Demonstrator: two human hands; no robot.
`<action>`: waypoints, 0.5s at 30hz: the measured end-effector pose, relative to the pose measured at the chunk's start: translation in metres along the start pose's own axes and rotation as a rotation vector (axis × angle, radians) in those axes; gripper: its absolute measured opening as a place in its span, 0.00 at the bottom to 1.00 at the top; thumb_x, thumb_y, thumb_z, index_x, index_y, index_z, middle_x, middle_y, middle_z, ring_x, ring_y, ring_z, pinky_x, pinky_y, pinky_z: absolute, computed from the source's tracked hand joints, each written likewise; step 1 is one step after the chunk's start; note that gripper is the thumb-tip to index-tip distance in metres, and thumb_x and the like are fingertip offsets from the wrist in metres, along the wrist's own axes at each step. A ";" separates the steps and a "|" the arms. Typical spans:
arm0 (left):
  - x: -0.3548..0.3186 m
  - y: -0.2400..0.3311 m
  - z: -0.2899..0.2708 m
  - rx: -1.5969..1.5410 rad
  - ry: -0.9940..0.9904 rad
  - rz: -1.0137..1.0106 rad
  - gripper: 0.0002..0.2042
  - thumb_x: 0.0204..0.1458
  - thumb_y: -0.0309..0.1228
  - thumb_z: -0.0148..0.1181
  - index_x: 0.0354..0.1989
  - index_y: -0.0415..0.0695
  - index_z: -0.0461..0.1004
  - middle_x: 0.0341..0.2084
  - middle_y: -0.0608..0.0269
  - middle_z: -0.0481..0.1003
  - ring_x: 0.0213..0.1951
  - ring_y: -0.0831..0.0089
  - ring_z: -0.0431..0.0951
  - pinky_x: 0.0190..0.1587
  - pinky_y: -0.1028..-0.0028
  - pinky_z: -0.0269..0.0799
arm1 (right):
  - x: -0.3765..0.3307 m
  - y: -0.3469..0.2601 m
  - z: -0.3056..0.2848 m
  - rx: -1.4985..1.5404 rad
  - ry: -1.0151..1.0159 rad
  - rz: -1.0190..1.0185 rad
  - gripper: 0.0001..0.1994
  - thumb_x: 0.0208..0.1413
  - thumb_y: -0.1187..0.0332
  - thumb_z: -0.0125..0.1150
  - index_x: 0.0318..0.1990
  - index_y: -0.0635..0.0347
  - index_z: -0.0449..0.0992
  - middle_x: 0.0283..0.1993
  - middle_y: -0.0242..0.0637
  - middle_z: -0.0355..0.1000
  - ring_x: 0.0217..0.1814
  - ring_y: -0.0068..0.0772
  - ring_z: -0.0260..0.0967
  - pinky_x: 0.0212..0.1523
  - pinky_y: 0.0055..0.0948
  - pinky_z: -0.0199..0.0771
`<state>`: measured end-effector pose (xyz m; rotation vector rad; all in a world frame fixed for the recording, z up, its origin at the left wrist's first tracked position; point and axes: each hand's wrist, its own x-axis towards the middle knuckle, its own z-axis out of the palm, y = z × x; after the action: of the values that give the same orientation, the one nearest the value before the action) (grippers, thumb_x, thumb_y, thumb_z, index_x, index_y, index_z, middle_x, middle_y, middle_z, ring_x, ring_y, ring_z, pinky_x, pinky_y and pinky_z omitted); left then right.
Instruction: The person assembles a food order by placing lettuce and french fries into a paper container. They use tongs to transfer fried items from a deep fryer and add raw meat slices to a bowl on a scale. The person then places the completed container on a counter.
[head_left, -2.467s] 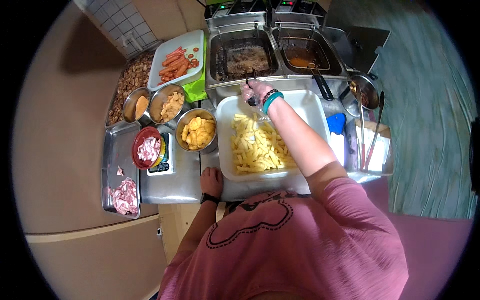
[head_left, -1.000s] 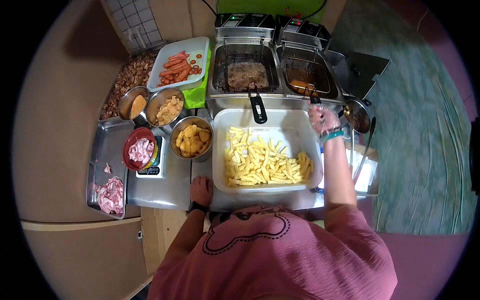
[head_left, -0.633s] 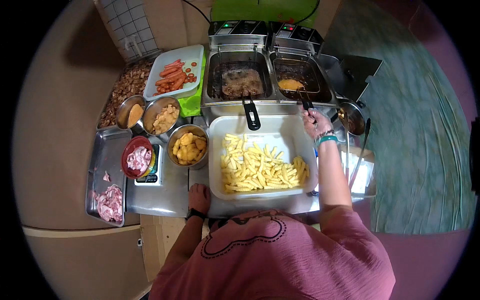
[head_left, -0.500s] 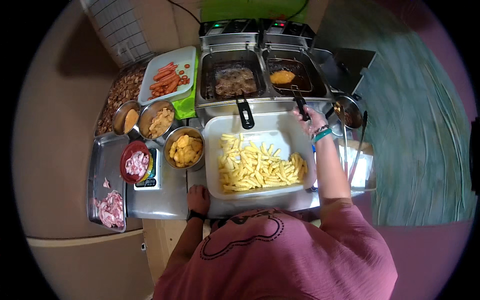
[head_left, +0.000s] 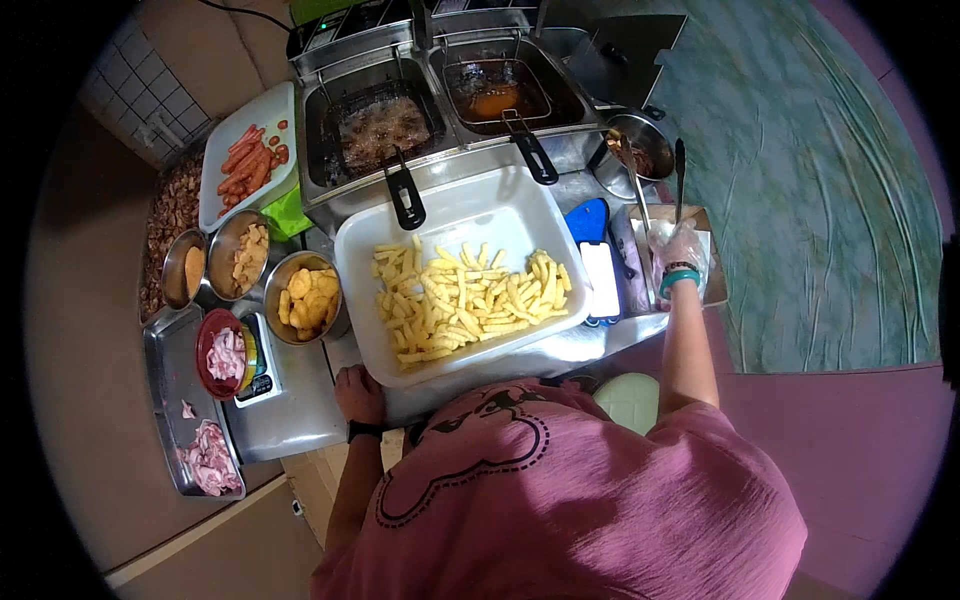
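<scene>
At the bench's point(head_left: 292, 418) right end, the right hand point(head_left: 678, 250) is at the tongs point(head_left: 637, 188), the left hand point(head_left: 359, 396) rests by the front edge, and whether either's fingers are clenched I cannot tell.

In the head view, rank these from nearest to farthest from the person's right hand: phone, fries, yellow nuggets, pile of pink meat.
From the right hand:
1. Phone, just left of it
2. Fries, in the white tub
3. Yellow nuggets, left of the tub
4. Pile of pink meat, far left
</scene>
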<state>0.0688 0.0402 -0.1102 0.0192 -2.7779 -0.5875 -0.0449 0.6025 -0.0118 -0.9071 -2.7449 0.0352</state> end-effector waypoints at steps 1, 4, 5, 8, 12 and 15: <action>-0.002 -0.002 0.000 0.003 0.007 0.000 0.04 0.42 0.26 0.51 0.28 0.41 0.67 0.27 0.54 0.67 0.33 0.55 0.67 0.35 0.61 0.63 | -0.003 -0.003 -0.010 -0.024 -0.227 0.127 0.41 0.39 0.51 0.62 0.58 0.63 0.52 0.46 0.52 0.67 0.49 0.50 0.65 0.49 0.39 0.65; -0.001 -0.002 0.000 0.019 -0.005 0.018 0.05 0.42 0.26 0.51 0.29 0.41 0.66 0.27 0.55 0.66 0.34 0.55 0.66 0.36 0.61 0.63 | 0.001 0.019 0.029 -0.016 -0.313 0.165 0.46 0.40 0.51 0.62 0.62 0.61 0.42 0.48 0.52 0.66 0.51 0.48 0.64 0.49 0.40 0.66; -0.001 -0.001 -0.001 0.023 -0.008 0.010 0.05 0.43 0.26 0.51 0.29 0.41 0.66 0.27 0.55 0.66 0.34 0.55 0.66 0.36 0.61 0.63 | 0.003 0.022 0.033 -0.021 -0.344 0.185 0.46 0.40 0.51 0.61 0.63 0.60 0.40 0.48 0.52 0.66 0.51 0.48 0.64 0.49 0.40 0.66; -0.002 -0.001 -0.003 0.033 -0.020 -0.021 0.04 0.43 0.27 0.51 0.28 0.41 0.66 0.27 0.55 0.66 0.34 0.55 0.66 0.36 0.61 0.62 | -0.006 -0.007 0.000 -0.025 -0.408 0.218 0.45 0.42 0.53 0.59 0.63 0.58 0.39 0.48 0.51 0.66 0.51 0.46 0.65 0.49 0.39 0.67; 0.000 0.002 -0.003 0.006 -0.004 -0.016 0.04 0.44 0.26 0.51 0.28 0.41 0.66 0.27 0.55 0.66 0.34 0.55 0.66 0.36 0.61 0.62 | 0.003 0.005 0.002 0.010 -0.210 0.102 0.38 0.40 0.60 0.64 0.57 0.61 0.49 0.47 0.56 0.65 0.47 0.50 0.66 0.46 0.39 0.68; -0.003 0.003 -0.006 -0.010 0.005 -0.028 0.04 0.44 0.26 0.51 0.28 0.41 0.66 0.27 0.55 0.66 0.34 0.55 0.66 0.36 0.61 0.62 | 0.018 0.001 -0.016 -0.047 -0.267 0.029 0.35 0.40 0.58 0.63 0.54 0.61 0.53 0.43 0.55 0.68 0.47 0.50 0.66 0.46 0.40 0.68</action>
<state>0.0731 0.0406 -0.1051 0.0569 -2.7738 -0.6072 -0.0541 0.6133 0.0072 -1.0214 -2.9888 0.1046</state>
